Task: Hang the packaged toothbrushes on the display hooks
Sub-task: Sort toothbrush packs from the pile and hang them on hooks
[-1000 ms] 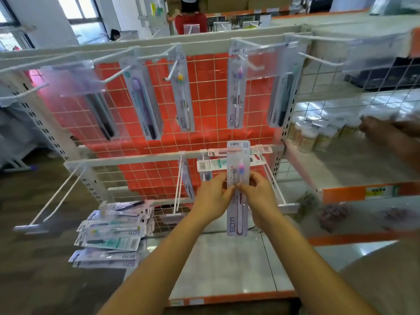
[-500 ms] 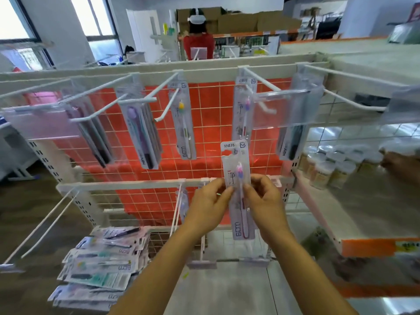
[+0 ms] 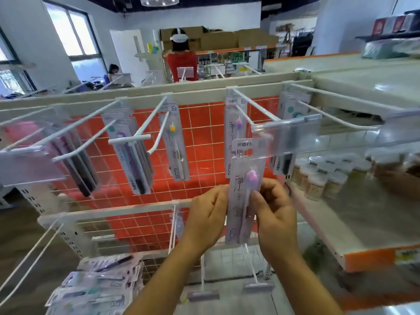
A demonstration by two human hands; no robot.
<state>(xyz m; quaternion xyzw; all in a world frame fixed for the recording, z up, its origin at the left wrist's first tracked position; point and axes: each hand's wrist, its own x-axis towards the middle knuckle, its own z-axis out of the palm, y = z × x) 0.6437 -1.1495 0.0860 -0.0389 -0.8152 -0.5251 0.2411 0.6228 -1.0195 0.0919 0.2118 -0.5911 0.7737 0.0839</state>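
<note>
I hold a packaged toothbrush with a pink-purple head upright in front of the rack. My left hand pinches its left edge and my right hand pinches its right edge. The pack's top tab is just below the clear label holder at the tip of a white display hook. A matching pack hangs further back on that hook. More toothbrush packs hang on the upper hooks to the left.
A pile of loose toothbrush packs lies at the lower left. Bare white hooks jut from the lower rail. Jars stand on the shelf to the right. A person in red stands behind the rack.
Both hands have lifted the pack up and to the right, from the lower rail to just under the upper hook's label holder. My view has tilted upward.
</note>
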